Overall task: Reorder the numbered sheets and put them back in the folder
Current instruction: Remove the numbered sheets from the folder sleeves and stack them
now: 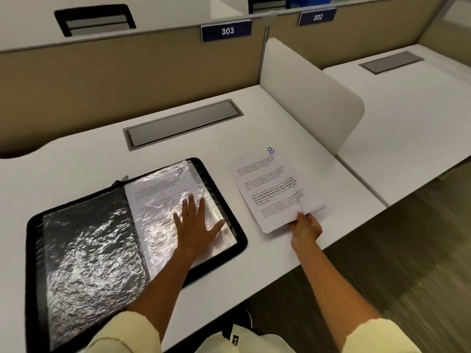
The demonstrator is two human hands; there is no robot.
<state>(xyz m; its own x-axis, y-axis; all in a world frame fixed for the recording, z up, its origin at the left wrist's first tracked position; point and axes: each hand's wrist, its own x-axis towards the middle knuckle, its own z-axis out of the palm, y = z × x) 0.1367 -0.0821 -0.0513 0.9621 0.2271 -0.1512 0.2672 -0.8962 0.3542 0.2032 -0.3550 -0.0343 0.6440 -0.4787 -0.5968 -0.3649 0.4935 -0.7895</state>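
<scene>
While the black-edged zip folder with crinkled clear plastic sleeves lies open on the white desk top, its contents and surroundings stand as follows.

Folder: opened flat, left of centre, tilted slightly clockwise. Left page is a dark, glossy sleeve; right page holds a printed white sheet behind plastic, with a blue handwritten mark near its upper right corner, too glared over to read.

Left hand: fingers spread, palm pressed flat on the right-hand sleeve, near its lower half. Pale yellow sleeve covers the arm up to the forearm.

Right hand: pinching the near edge of the loose stack, thumb on top, remaining fingers tucked beneath the paper.

Loose stack of printed white sheets: on the desk just right of the folder, apart from it, angled with its far end leaning left. Top sheet bears a blue handwritten "8" at its upper right corner. Near right corner is lifted and buckled at the grip.

Grey rectangular cable hatch: recessed in the desk, beyond the folder.

White rounded side divider: upright at the desk's right edge, just beyond the stack.

Blue seat plate numbered 303: fixed on the tan back partition.
</scene>
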